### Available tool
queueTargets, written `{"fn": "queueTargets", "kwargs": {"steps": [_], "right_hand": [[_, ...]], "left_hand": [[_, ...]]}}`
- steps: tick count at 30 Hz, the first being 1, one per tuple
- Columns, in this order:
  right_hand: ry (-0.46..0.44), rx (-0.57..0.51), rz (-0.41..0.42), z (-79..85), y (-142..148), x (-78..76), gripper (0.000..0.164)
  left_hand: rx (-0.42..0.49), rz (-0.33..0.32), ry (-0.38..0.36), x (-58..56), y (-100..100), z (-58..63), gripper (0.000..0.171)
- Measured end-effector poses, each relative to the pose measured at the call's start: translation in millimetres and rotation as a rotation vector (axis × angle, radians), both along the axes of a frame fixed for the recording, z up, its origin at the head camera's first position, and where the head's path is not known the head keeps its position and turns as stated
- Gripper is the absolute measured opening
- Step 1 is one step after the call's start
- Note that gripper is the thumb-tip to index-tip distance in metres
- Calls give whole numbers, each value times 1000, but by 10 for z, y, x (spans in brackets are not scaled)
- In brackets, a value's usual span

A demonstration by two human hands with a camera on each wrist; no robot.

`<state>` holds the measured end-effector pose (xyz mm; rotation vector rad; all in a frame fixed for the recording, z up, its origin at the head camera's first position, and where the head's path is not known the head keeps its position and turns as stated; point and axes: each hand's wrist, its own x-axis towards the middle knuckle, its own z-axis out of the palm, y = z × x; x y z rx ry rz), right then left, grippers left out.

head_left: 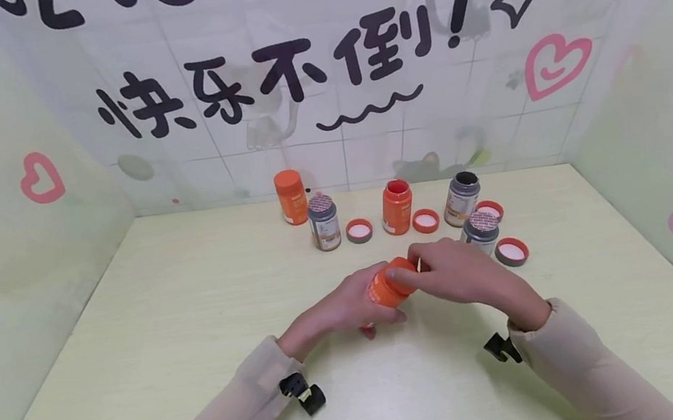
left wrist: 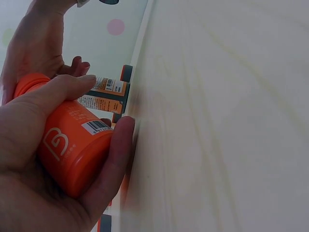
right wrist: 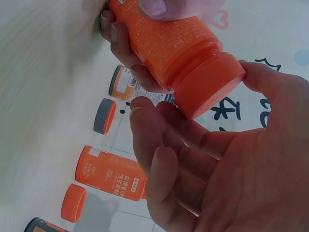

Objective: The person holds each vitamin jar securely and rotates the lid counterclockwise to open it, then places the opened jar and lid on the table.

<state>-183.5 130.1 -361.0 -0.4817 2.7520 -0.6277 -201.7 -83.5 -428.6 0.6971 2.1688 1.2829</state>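
In the head view my left hand grips an orange bottle by its body, tilted above the table. Its thumb lies over the bottle in the left wrist view. My right hand is at the bottle's upper end. There its thumb and a finger pinch the orange cap, which sits on the bottle neck. The right hand's other fingers are curled beside the cap. Just behind the right hand stands a grey bottle with a patterned seal, partly hidden, and an upturned grey lid lies beside it.
Toward the back of the table stand a capped orange bottle, a sealed grey bottle, an uncapped orange bottle and an uncapped grey bottle. Upturned lids lie among them. Printed walls enclose the table.
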Motion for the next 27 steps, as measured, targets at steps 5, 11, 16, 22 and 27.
{"fn": "queueTargets", "kwargs": {"steps": [5,11,16,22,27], "right_hand": [[-12,2,28,5,3,-1,45],[-62,-49,58,20,23,0,45],[-78,-70,59,19,30,-11,46],[-72,-105,49,6,9,-11,47],[-82,-84,33,13,20,-9,47]], "left_hand": [[-2,13,-22,0,-1,-6,52],[7,12,-9,-11,-4,-26,54],[13,4,-7,-14,-5,-8,56],[-1,6,-20,-18,-4,-1,56],[-1,12,-28,-11,0,-1,56]]}}
